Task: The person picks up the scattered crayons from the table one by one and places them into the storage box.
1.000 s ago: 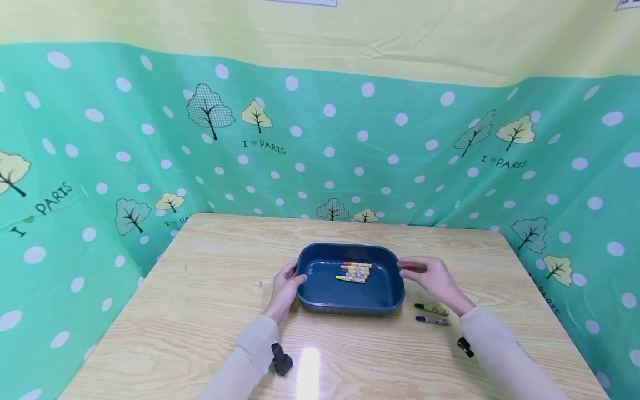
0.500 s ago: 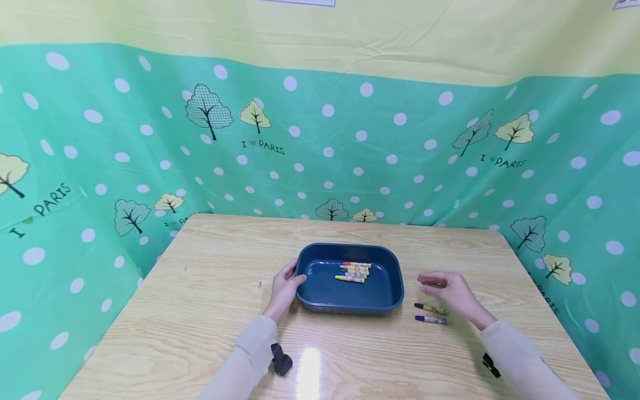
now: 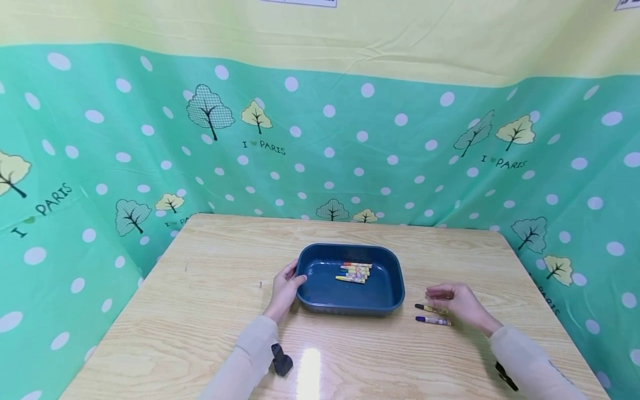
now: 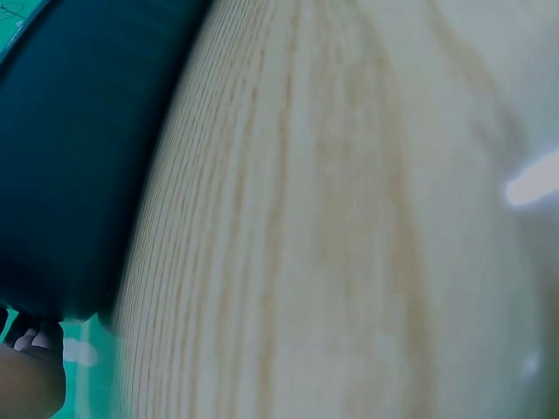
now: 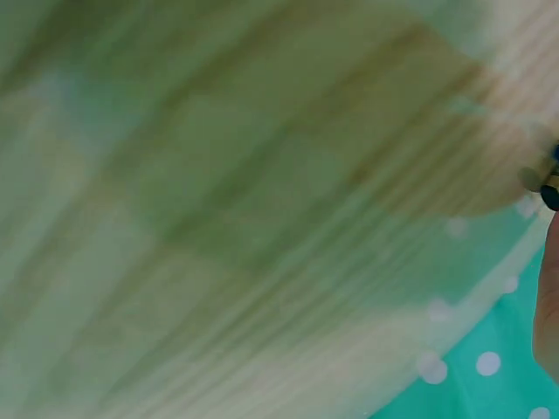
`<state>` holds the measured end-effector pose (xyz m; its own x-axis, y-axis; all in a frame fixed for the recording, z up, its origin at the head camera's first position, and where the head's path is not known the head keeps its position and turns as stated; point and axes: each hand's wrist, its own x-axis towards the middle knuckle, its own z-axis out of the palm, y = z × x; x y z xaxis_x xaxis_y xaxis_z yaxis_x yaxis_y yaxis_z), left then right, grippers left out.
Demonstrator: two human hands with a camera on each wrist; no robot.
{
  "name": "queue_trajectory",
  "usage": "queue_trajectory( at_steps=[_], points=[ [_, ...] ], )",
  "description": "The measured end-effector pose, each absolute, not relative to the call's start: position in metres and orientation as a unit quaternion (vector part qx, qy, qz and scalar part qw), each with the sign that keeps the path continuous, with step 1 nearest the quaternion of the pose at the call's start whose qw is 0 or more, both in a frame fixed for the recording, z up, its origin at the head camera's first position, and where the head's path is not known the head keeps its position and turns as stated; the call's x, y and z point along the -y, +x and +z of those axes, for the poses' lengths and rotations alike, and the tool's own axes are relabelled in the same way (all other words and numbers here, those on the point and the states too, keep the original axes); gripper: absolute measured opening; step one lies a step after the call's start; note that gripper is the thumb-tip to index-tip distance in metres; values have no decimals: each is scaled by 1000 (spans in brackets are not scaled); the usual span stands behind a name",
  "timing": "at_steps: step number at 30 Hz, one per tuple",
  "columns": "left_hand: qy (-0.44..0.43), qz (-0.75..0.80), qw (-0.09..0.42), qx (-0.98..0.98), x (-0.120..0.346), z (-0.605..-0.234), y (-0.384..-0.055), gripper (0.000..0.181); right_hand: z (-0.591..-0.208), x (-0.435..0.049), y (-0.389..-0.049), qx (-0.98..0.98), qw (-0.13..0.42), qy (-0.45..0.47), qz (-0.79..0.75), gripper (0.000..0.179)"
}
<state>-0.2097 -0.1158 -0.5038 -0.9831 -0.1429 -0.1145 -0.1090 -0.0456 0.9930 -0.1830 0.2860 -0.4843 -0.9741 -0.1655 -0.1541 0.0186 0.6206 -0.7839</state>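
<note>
In the head view a dark blue rectangular basin sits on the table. My left hand grips its left rim, thumb over the edge and the other fingers outside; the basin's wall fills the upper left of the left wrist view. Several crayons with printed wrappers lie together inside it. To the right of the basin, a black crayon and a purple crayon lie side by side. Right over the black one is my right hand, fingers bent and thumb beneath, partly covering its right end.
The light wood table is backed by a green and yellow printed cloth. A black wrist camera sits by the left sleeve, another by the right sleeve. A tiny scrap lies left of the basin.
My right hand has left the basin's right rim and moved right and toward me, down to the black crayon. The left hand, basin and crayons stay in place.
</note>
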Motion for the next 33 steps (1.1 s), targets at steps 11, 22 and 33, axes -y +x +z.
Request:
queue_trajectory(
  at_steps=[11, 22, 33],
  points=[
    [93, -714, 19, 694, 116, -504, -210, 53, -497, -294, -183, -881, 117, -100, -447, 41],
    [91, -717, 7, 691, 115, -484, -200, 53, -497, -287, -181, -914, 83, -82, -389, 21],
    [101, -712, 14, 695, 115, -498, -207, 53, -489, -284, -182, -912, 85, -81, -394, 24]
  ],
)
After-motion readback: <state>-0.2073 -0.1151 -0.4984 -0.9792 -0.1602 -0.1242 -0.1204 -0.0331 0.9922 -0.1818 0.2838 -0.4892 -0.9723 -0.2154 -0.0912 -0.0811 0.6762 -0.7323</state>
